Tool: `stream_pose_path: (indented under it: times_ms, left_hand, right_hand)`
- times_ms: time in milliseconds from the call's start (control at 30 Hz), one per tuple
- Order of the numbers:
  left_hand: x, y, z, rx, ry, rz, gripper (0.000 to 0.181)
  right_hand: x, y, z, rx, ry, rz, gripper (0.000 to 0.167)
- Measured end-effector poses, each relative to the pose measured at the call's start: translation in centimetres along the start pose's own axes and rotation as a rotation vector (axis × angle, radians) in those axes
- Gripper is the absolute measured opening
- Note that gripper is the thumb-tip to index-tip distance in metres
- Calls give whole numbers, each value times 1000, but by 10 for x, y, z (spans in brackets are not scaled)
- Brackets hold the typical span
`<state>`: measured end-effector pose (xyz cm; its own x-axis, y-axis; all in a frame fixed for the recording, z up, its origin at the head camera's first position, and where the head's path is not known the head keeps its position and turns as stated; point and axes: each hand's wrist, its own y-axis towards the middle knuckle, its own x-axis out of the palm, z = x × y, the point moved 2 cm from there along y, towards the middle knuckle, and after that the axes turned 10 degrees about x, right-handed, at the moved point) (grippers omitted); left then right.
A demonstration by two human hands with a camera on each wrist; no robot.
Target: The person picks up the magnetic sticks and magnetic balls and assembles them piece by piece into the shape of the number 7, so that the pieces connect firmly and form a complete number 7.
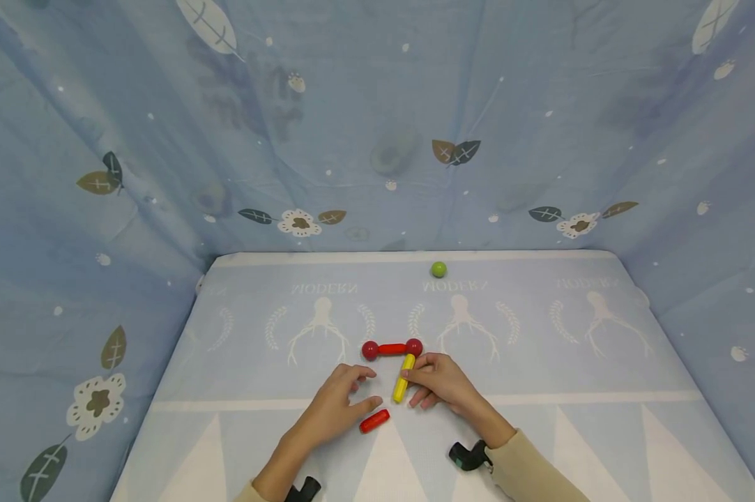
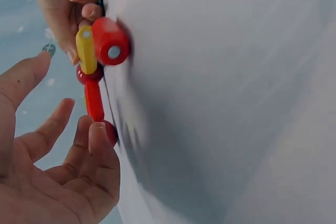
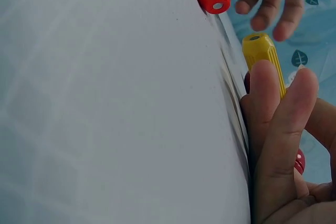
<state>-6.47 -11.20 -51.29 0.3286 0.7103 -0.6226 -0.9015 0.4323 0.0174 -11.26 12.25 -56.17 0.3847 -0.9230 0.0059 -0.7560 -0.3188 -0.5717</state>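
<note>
Rod in yellow: pinched in right hand, grip narrow, near mid-length. Set slantwise, far end up against right-end red ball; joined or merely touching, cannot tell. Running left from that ball: linking red rod, then left-end red ball, all roughly in one line. Near side: loose red rod, lying slanted on table, apart from that line. Left hand: wide, gap between thumb and fingers, thumb just beside loose red rod, fingertips toward left-end red ball but apart from it. Farther out: green ball near back edge of table. Black camera at right wrist, tan sleeve behind. Past table: blue curtain, printed with leaves and flowers.
</note>
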Motion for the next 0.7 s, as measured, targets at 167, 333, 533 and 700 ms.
stream_pose_path:
  times_ms: [167, 333, 533, 700]
  left_hand:
    - [9, -7, 0, -22, 0, -76, 47]
    - [15, -11, -1, -13, 37, -106, 43]
    - [20, -13, -2, 10, 88, -99, 42]
    - [22, -13, -1, 17, 136, -110, 37]
  right_hand:
    - [-1, 0, -1, -5, -3, 6, 43]
    - [-1, 1, 0, -4, 4, 1, 43]
    - [0, 0, 0, -6, 6, -6, 43]
    - [0, 0, 1, -6, 7, -3, 42]
